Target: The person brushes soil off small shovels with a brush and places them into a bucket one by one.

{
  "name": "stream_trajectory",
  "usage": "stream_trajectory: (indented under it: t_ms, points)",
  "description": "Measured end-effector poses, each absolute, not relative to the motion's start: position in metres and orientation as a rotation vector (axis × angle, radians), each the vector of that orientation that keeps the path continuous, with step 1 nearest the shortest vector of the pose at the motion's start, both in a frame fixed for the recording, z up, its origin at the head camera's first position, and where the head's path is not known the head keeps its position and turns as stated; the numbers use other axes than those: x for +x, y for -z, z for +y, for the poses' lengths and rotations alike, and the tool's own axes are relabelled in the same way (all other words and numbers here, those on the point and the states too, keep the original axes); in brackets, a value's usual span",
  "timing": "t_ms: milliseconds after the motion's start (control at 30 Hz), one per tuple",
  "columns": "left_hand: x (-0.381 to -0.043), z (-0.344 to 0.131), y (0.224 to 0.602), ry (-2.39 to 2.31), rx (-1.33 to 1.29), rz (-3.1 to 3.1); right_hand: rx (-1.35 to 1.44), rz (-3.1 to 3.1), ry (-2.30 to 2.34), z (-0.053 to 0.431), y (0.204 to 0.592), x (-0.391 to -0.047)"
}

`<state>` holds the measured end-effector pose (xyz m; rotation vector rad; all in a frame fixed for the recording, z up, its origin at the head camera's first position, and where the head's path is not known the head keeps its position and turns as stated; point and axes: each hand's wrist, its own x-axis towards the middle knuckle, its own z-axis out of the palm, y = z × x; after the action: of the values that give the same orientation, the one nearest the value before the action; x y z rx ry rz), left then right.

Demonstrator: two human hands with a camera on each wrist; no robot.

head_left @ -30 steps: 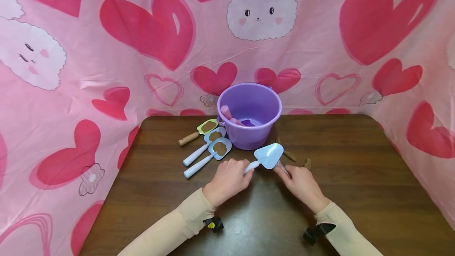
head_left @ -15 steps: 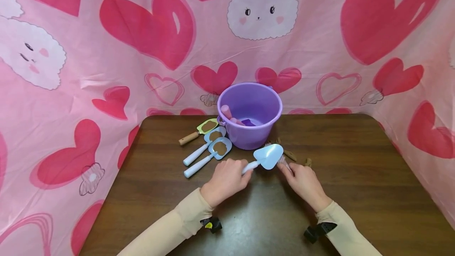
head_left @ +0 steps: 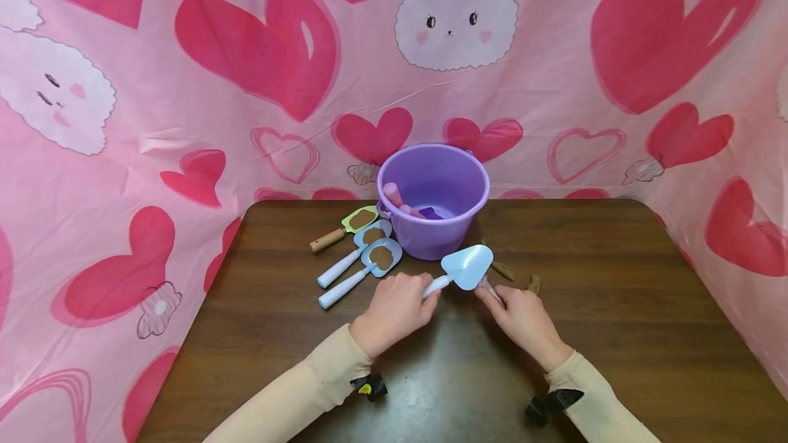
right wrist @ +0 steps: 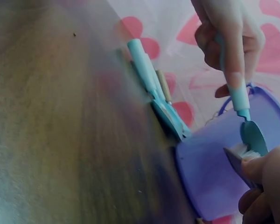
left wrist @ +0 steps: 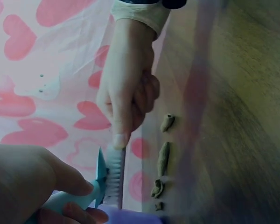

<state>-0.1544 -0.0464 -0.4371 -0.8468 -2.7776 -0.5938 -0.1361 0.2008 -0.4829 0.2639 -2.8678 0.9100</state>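
In the head view my left hand [head_left: 397, 310] grips the white handle of a light blue trowel [head_left: 468, 266], its blade held up in front of the bucket. My right hand [head_left: 526, 320] holds a brush [left wrist: 115, 179] with pale bristles; in the left wrist view its bristles lie right against the trowel blade. From the right wrist view, the brush sits behind the trowel's blade [right wrist: 253, 137], and my right thumb lies along it. In the head view the trowel blade hides most of the brush.
A purple bucket [head_left: 434, 234] with pink-handled things inside stands at the back. Left of it lie two light blue trowels [head_left: 345, 290] and a green one with a wooden handle [head_left: 327, 240], brown stuff on their blades. Brown lumps [head_left: 533, 284] lie near my right hand.
My right hand with the brush shifted slightly away to the right, then came back beside the trowel. The trowel has risen a little; the things on the table stay put.
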Motion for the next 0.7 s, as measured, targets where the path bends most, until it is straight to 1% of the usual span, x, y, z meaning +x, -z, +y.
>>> stream_trajectory:
  t_ms: [367,700]
  points:
    - [-0.152,-0.048,0.439,0.613,-0.855,-2.792,0.215,-2.830,-0.854,0.215,0.483,-0.140]
    - [-0.154,-0.040,0.440,0.577,-0.834,-2.728,0.292,-2.844,-0.916,0.203,0.490,-0.137]
